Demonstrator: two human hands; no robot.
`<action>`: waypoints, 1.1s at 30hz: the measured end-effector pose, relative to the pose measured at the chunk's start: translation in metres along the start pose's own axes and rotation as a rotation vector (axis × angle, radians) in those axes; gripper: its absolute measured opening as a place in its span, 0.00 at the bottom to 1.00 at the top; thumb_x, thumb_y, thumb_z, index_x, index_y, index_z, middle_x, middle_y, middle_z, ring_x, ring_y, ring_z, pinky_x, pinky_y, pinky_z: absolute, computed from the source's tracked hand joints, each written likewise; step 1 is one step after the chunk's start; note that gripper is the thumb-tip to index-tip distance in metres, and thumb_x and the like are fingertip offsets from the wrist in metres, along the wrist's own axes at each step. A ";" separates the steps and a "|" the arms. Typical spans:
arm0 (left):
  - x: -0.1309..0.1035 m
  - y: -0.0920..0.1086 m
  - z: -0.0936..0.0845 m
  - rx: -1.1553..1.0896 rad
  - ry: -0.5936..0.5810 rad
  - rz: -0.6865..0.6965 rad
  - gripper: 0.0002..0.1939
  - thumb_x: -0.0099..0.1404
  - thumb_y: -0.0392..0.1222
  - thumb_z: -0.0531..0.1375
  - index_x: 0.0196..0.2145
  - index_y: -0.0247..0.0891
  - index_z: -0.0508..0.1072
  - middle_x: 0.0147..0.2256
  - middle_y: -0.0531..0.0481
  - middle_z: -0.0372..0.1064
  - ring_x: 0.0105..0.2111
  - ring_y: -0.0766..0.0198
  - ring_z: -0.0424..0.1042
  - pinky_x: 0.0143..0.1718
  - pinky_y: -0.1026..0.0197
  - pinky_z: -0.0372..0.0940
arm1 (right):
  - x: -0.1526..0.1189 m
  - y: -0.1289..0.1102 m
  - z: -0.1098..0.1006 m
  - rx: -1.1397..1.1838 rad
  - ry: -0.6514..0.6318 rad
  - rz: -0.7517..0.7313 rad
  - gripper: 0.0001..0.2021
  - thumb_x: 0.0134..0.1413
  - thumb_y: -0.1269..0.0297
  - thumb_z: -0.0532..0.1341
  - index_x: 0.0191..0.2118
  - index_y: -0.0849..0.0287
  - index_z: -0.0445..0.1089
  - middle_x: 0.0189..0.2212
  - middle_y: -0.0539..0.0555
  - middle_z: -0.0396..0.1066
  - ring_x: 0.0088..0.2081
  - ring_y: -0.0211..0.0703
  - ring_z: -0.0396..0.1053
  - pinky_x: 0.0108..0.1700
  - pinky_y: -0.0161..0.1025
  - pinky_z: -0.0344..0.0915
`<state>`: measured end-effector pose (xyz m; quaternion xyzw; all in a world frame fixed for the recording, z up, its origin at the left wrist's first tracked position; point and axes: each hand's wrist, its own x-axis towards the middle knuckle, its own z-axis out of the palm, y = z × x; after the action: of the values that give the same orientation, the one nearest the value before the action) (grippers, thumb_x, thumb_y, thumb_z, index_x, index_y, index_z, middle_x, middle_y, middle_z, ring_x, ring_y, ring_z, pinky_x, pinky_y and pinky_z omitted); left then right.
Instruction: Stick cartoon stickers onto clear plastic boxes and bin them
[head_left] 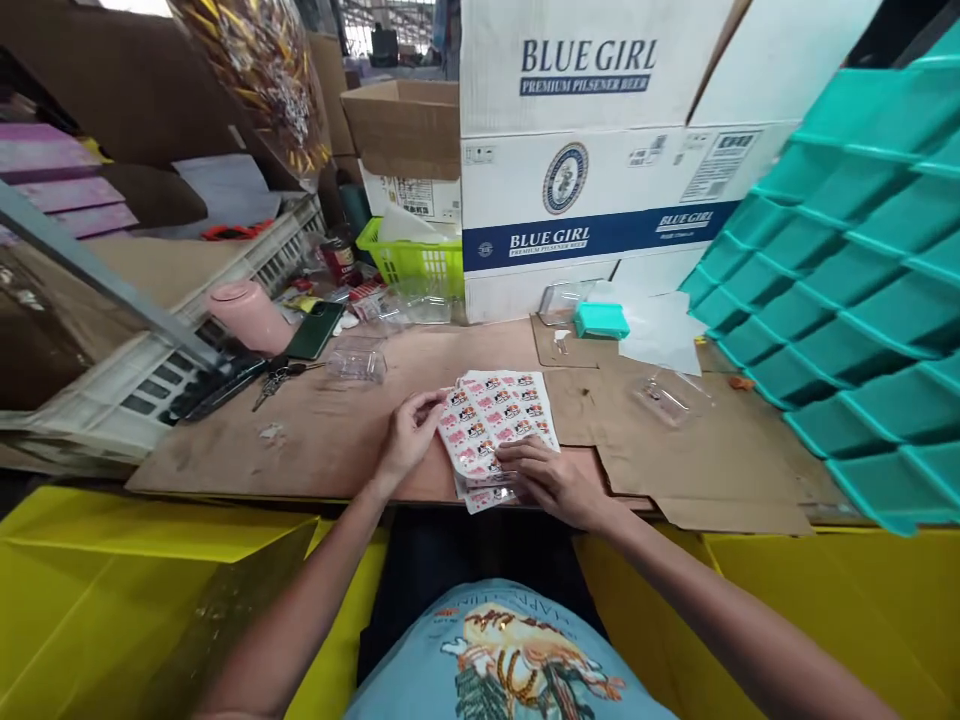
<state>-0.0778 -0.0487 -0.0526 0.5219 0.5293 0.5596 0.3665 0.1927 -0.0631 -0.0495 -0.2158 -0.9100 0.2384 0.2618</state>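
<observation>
Several white sheets of pink, orange and black cartoon stickers (499, 415) lie in a loose stack near the table's front edge. Beside the stack's upper left edge is my left hand (414, 430), its fingers bent and pressed together at the sheet's border; what they pinch, if anything, is too small to make out. My right hand (551, 480) rests over the lower right part of the stack, with its fingertips closed on the top sheet's lower edge. Under it, the corner of a lower sheet sticks out toward me.
Keys (274, 380), a phone (315, 331) and a clear plastic box (357, 360) lie left. Behind stand a green basket (420, 262) and white cartons (592, 180). Flat cardboard (697, 460), a turquoise box (601, 320) and stacked turquoise trays (847, 300) are right.
</observation>
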 end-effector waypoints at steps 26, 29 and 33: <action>0.011 0.020 0.023 -0.390 -0.116 -0.412 0.10 0.52 0.40 0.72 0.32 0.34 0.79 0.33 0.50 0.78 0.31 0.67 0.74 0.38 0.66 0.67 | 0.128 0.060 -0.044 0.224 0.120 0.459 0.15 0.61 0.55 0.60 0.28 0.60 0.69 0.22 0.48 0.68 0.24 0.34 0.61 0.27 0.34 0.55; 0.010 0.013 0.022 -0.441 -0.092 -0.452 0.11 0.51 0.39 0.73 0.32 0.35 0.79 0.33 0.50 0.79 0.32 0.68 0.74 0.38 0.65 0.68 | 0.124 0.061 -0.038 0.278 0.206 0.525 0.16 0.60 0.54 0.60 0.27 0.60 0.67 0.21 0.47 0.63 0.24 0.34 0.58 0.26 0.34 0.54; 0.010 0.010 0.024 -0.504 -0.052 -0.526 0.10 0.52 0.40 0.72 0.32 0.35 0.79 0.31 0.51 0.78 0.30 0.69 0.74 0.37 0.66 0.68 | 0.121 0.064 -0.035 0.268 0.270 0.555 0.14 0.60 0.56 0.60 0.27 0.59 0.66 0.21 0.48 0.63 0.24 0.35 0.58 0.26 0.36 0.55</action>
<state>-0.0554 -0.0356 -0.0435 0.2754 0.4812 0.5458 0.6283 0.1364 0.0615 -0.0129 -0.4488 -0.7340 0.3875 0.3311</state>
